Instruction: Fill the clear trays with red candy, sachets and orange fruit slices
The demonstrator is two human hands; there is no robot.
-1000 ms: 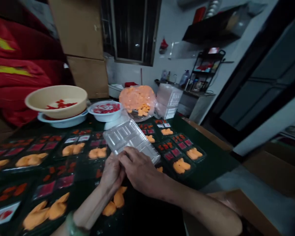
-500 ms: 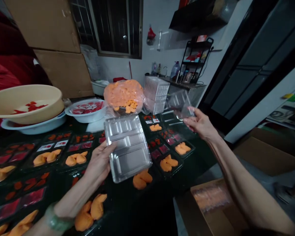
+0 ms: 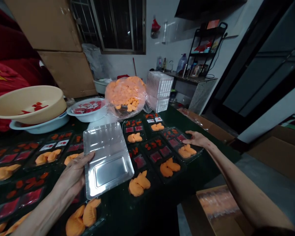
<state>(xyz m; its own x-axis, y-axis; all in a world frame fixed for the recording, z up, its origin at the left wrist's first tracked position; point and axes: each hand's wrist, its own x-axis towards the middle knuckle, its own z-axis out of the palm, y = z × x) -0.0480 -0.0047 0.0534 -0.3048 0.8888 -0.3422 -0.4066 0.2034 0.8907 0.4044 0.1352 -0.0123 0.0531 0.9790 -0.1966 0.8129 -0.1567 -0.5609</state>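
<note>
My left hand [image 3: 75, 172] grips clear plastic lids [image 3: 109, 160] by their left edge, seemingly a thin stack, tilted above the table. At the right, my right hand [image 3: 198, 139] has its fingers apart at the edge of a dark compartment tray [image 3: 173, 132]; a shiny clear cover seems to lie over that tray. Inside it are orange shaped pieces [image 3: 186, 151], red packets and small red bits. Beside it, another filled tray [image 3: 157, 147] holds similar contents. Under and around the held lids stand more such trays, partly hidden.
A bag of orange pieces [image 3: 125, 93] and a tall stack of clear plastic containers [image 3: 159, 90] stand at the back. Basins [image 3: 29, 108] sit at back left, a white bowl [image 3: 88, 114] nearby. An open cardboard box [image 3: 211, 209] is below the table's right edge.
My right hand has come down from the air with a clear lid to the right-hand tray, and its fingers have spread. My left hand has moved left and down with the lids.
</note>
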